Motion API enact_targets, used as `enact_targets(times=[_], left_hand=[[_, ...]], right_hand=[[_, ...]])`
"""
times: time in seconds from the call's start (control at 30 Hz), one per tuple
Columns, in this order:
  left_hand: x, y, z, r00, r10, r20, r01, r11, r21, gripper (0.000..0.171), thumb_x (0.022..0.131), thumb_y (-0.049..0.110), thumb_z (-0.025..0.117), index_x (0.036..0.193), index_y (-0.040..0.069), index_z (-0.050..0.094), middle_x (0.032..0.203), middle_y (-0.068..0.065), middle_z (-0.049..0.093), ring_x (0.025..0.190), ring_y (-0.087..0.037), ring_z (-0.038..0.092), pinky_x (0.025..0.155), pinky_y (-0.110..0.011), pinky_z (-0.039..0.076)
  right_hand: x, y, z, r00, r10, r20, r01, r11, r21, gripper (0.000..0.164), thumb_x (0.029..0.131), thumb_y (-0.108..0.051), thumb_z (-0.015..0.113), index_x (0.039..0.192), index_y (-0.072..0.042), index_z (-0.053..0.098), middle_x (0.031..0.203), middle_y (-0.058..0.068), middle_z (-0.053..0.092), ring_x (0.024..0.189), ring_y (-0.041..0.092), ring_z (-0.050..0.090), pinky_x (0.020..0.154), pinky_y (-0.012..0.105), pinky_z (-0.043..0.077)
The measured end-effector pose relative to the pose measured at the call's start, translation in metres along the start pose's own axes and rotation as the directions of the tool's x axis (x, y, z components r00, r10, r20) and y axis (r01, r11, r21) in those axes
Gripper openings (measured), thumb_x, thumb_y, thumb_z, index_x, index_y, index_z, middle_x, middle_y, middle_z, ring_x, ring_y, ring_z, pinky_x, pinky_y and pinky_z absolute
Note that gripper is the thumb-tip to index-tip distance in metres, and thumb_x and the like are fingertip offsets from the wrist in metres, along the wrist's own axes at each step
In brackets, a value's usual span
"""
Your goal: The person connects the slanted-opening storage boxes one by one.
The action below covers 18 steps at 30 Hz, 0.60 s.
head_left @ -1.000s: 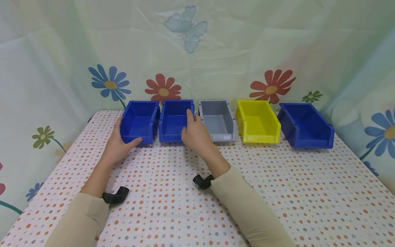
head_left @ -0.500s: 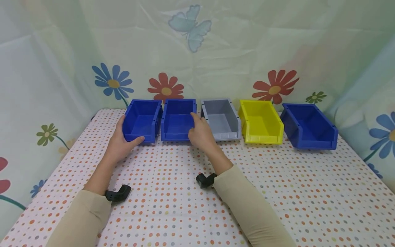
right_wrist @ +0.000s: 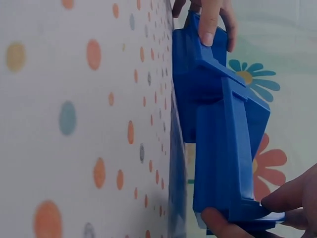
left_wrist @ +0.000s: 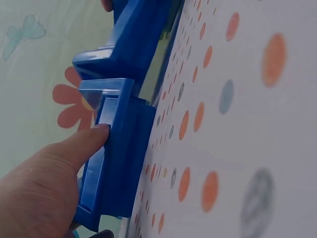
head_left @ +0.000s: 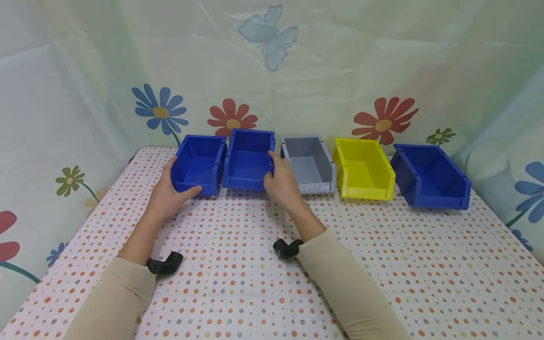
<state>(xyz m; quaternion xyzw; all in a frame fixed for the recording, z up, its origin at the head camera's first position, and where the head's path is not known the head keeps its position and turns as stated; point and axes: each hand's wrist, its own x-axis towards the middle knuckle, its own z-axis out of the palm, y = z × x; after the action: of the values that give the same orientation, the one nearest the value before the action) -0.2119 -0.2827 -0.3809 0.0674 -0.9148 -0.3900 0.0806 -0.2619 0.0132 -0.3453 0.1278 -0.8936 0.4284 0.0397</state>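
My left hand (head_left: 166,193) grips the leftmost blue storage bin (head_left: 196,166), thumb across its front lip and fingers along its left side. In the left wrist view the thumb lies flat on the lip of that bin (left_wrist: 111,163). The second blue bin (head_left: 246,165) is pinched at its right wall by my right hand (head_left: 282,184). A strip of backdrop shows beneath this bin (right_wrist: 218,148) in the right wrist view, so it is raised off the table. Its left edge comes close to the first bin. Both bins have bare floors.
A grey bin (head_left: 309,167) stands just right of my right hand, followed by a yellow bin (head_left: 366,172) and a third blue bin (head_left: 435,177). A dotted cloth (head_left: 238,283) covers the table. Behind the row hangs a flowered backdrop (head_left: 323,71).
My right hand has lifted the second blue bin slightly above its neighbours. The left hand keeps its grip on the first bin. The whole head view has shifted a little.
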Motion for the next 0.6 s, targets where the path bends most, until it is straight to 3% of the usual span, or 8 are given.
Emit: enact_targets(times=[0.3, 0.6], left_hand=[[-0.0002, 0.0011, -0.0007, 0.999, -0.032, -0.006, 0.032, 0.999, 0.018, 0.114, 0.088, 0.049, 0.079, 0.168, 0.027, 0.001, 0.17, -0.026, 0.019, 0.15, -0.055, 0.028, 0.117, -0.074, 0.031], [-0.0001, 0.0034, -0.0015, 1.0, -0.018, -0.011, 0.019, 1.0, 0.022, 0.11, 0.088, 0.048, 0.079, 0.168, 0.026, 0.006, 0.17, -0.024, 0.022, 0.149, -0.055, 0.031, 0.116, -0.073, 0.033]], right_hand=[[0.0006, -0.0028, -0.005, 0.999, -0.014, -0.035, 0.016, 0.998, 0.058, 0.062, 0.1, -0.001, 0.047, 0.16, -0.008, 0.036, 0.157, 0.024, 0.043, 0.147, 0.038, 0.043, 0.121, 0.051, 0.04], [0.0015, -0.0025, -0.0075, 0.998, 0.007, -0.055, 0.002, 0.989, 0.147, 0.061, 0.102, -0.003, 0.046, 0.161, -0.011, 0.035, 0.16, 0.021, 0.04, 0.143, 0.037, 0.048, 0.114, 0.049, 0.048]])
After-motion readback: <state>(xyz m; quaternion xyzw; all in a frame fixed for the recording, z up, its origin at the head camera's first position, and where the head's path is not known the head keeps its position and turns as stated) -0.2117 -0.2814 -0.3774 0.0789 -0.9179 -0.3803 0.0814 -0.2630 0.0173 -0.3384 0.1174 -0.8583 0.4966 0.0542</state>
